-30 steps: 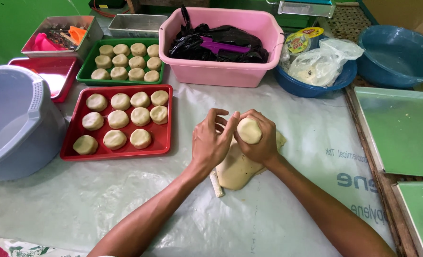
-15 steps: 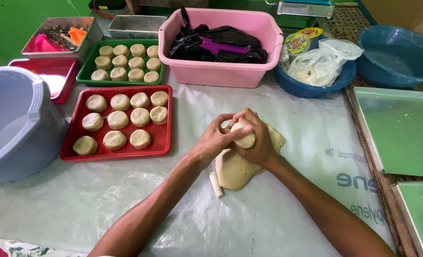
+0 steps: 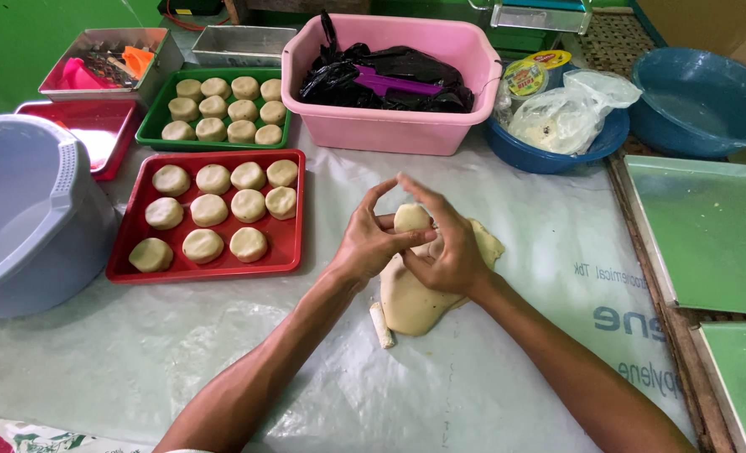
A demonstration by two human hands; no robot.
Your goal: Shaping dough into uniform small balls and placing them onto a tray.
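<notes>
Both hands meet over the middle of the bench (image 3: 222,361), cupping a small dough ball (image 3: 411,217) between them. Left hand (image 3: 371,239): grip loosely closed around the ball's left side, fingers curled, index finger arched up and over the top. Right hand (image 3: 448,252): grip also curled against the ball's right side, fingers long and angled up-left, fingertips nearly meeting the left index above the ball. Ball is pinched between both palms, only its top showing. It is roundish, so no clear long axis.

Both forearms come in from the bottom edge and converge, left from lower left, right from lower right, wrists fairly straight.

Directly under the hands lies a flat dough slab (image 3: 415,302) on the plastic-covered bench, its long axis running roughly toward and away from the person. A small dough stick (image 3: 381,325) lies just beside the slab's lower left edge.

Left of the hands: red tray (image 3: 289,252) with flattened dough rounds, green tray (image 3: 150,130) with more behind it. Pink tub (image 3: 373,126) sits behind the hands, grey bucket (image 3: 29,226) at far left.
</notes>
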